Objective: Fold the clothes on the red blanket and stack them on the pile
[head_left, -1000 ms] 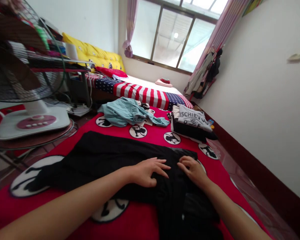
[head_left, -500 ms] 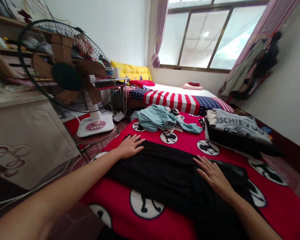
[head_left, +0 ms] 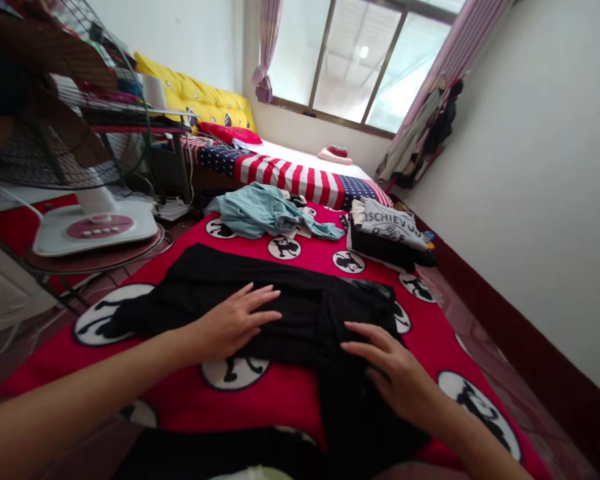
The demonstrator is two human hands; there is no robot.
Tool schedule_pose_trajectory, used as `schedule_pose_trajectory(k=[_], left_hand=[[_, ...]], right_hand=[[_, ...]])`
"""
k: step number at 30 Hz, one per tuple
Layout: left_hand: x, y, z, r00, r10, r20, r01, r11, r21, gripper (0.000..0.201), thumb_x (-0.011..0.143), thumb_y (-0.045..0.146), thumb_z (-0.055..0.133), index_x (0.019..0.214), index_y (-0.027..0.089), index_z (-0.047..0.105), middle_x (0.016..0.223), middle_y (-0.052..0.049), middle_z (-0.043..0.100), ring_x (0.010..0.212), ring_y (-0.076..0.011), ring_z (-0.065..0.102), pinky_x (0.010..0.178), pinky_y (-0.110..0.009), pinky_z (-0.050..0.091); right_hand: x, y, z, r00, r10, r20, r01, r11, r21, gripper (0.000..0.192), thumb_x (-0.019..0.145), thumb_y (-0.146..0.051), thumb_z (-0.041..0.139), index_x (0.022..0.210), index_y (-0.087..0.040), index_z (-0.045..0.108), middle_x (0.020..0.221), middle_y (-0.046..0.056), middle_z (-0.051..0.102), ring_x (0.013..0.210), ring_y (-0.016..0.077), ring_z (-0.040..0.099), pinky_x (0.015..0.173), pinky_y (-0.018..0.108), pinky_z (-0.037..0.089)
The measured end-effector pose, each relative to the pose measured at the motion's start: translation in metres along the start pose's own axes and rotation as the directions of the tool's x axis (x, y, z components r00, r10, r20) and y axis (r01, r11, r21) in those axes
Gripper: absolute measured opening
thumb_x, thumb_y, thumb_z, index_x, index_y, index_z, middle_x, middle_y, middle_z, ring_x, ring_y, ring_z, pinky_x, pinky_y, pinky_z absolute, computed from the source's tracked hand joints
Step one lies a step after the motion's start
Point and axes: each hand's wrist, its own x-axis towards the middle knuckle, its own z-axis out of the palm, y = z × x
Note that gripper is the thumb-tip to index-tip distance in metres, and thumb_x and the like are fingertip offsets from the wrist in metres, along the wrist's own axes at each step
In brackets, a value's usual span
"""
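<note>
Spread across the red blanket (head_left: 180, 417) is a black garment (head_left: 290, 290), partly folded, with one length hanging toward me at the right. My left hand (head_left: 235, 320) lies over its middle, fingers stretched and apart. On the right part of the cloth, my right hand (head_left: 393, 367) rests with its fingers spread and slightly bent. Neither hand grips the fabric. Beyond the garment lies a crumpled light-blue shirt (head_left: 260, 210). A folded stack of clothes, topped by a grey shirt with lettering (head_left: 390, 223), sits at the far right of the blanket.
An electric fan (head_left: 97, 223) stands on a round stool (head_left: 100, 257) at the left. Behind the blanket is a bed with a flag-patterned cover (head_left: 290, 177) and a yellow cushion (head_left: 195, 93). Clothes (head_left: 425, 133) hang by the right wall near the window (head_left: 360, 63).
The view has turned to the right. My left hand has drawn back from the garment's far left edge toward its middle. My right hand has come nearer to me along the cloth.
</note>
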Motion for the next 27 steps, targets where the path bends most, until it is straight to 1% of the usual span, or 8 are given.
schedule_pose_trajectory(k=[6, 10, 12, 15, 17, 19, 23, 27], left_hand=[[0.008, 0.049, 0.014, 0.995, 0.102, 0.02, -0.093, 0.963, -0.255, 0.06, 0.082, 0.008, 0.05, 0.136, 0.034, 0.049, 0.153, -0.005, 0.036, 0.142, -0.0259, 0.029, 0.116, -0.052, 0.021], [0.018, 0.048, 0.001, 0.999, -0.018, -0.038, -0.002, 0.873, -0.488, 0.053, 0.085, 0.018, 0.056, 0.135, 0.035, 0.051, 0.149, -0.003, 0.043, 0.139, -0.0258, 0.036, 0.116, -0.049, 0.024], [0.028, 0.036, -0.004, 0.976, -0.199, -0.087, 0.089, 0.73, -0.677, 0.047, 0.087, 0.03, 0.058, 0.134, 0.031, 0.053, 0.144, -0.006, 0.049, 0.134, -0.0265, 0.043, 0.114, -0.045, 0.03], [0.045, 0.008, -0.001, 0.836, -0.545, -0.068, 0.129, 0.314, -0.941, 0.05, 0.089, 0.047, 0.053, 0.132, 0.022, 0.052, 0.136, -0.012, 0.056, 0.124, -0.0285, 0.054, 0.108, -0.046, 0.038], [0.053, -0.011, 0.007, 0.724, -0.69, -0.006, 0.054, 0.065, -0.996, 0.055, 0.087, 0.054, 0.052, 0.13, 0.019, 0.052, 0.133, -0.015, 0.058, 0.12, -0.0296, 0.057, 0.104, -0.047, 0.043], [0.057, -0.024, 0.014, 0.669, -0.743, 0.019, -0.017, -0.041, -0.999, 0.056, 0.085, 0.053, 0.056, 0.128, 0.018, 0.053, 0.131, -0.016, 0.058, 0.12, -0.0303, 0.057, 0.101, -0.047, 0.046], [0.055, -0.025, 0.019, 0.685, -0.729, 0.007, -0.017, -0.026, -1.0, 0.058, 0.081, 0.052, 0.062, 0.127, 0.017, 0.053, 0.131, -0.016, 0.058, 0.122, -0.0307, 0.056, 0.099, -0.045, 0.048], [0.052, -0.015, 0.016, 0.689, -0.722, -0.06, 0.052, 0.131, -0.99, 0.057, 0.076, 0.052, 0.067, 0.12, 0.016, 0.06, 0.129, -0.015, 0.06, 0.12, -0.0314, 0.056, 0.095, -0.042, 0.05]], right_hand=[[-0.015, -0.035, 0.014, 0.942, -0.271, 0.198, 0.296, 0.949, -0.111, 0.04, 0.085, -0.007, 0.049, 0.114, -0.032, 0.063, 0.143, 0.003, 0.051, 0.135, 0.023, 0.041, 0.113, 0.05, 0.029], [0.017, -0.038, -0.001, 0.994, -0.105, -0.022, 0.107, 0.986, 0.129, 0.022, 0.086, -0.013, 0.048, 0.092, -0.026, 0.065, 0.094, 0.001, 0.073, 0.092, 0.0169, 0.066, 0.097, 0.036, 0.045], [0.051, -0.029, -0.008, 0.955, 0.196, -0.222, -0.121, 0.943, 0.311, 0.017, 0.086, -0.02, 0.048, 0.09, -0.023, 0.065, 0.081, 0.002, 0.071, 0.077, 0.0171, 0.065, 0.077, 0.029, 0.05], [0.108, 0.0, 0.0, 0.763, 0.581, -0.284, -0.317, 0.719, 0.619, 0.018, 0.082, -0.033, 0.052, 0.081, -0.02, 0.064, 0.073, 0.002, 0.067, 0.071, 0.0194, 0.063, 0.065, 0.029, 0.047], [0.137, 0.023, 0.019, 0.696, 0.685, -0.213, -0.382, 0.605, 0.699, 0.014, 0.072, -0.032, 0.06, 0.064, -0.02, 0.061, 0.061, 0.001, 0.063, 0.067, 0.02, 0.061, 0.065, 0.03, 0.046], [0.153, 0.043, 0.043, 0.667, 0.716, -0.206, -0.374, 0.561, 0.738, 0.016, 0.065, -0.032, 0.066, 0.057, -0.02, 0.059, 0.054, 0.001, 0.061, 0.066, 0.0212, 0.061, 0.067, 0.032, 0.047], [0.15, 0.063, 0.077, 0.645, 0.733, -0.216, -0.286, 0.494, 0.821, 0.026, 0.063, -0.045, 0.068, 0.068, -0.02, 0.064, 0.069, 0.004, 0.069, 0.073, 0.0228, 0.064, 0.071, 0.035, 0.049], [0.136, 0.066, 0.079, 0.671, 0.718, -0.184, -0.222, 0.431, 0.874, 0.038, 0.062, -0.053, 0.071, 0.08, -0.019, 0.068, 0.081, 0.006, 0.073, 0.079, 0.0233, 0.066, 0.075, 0.035, 0.051]])
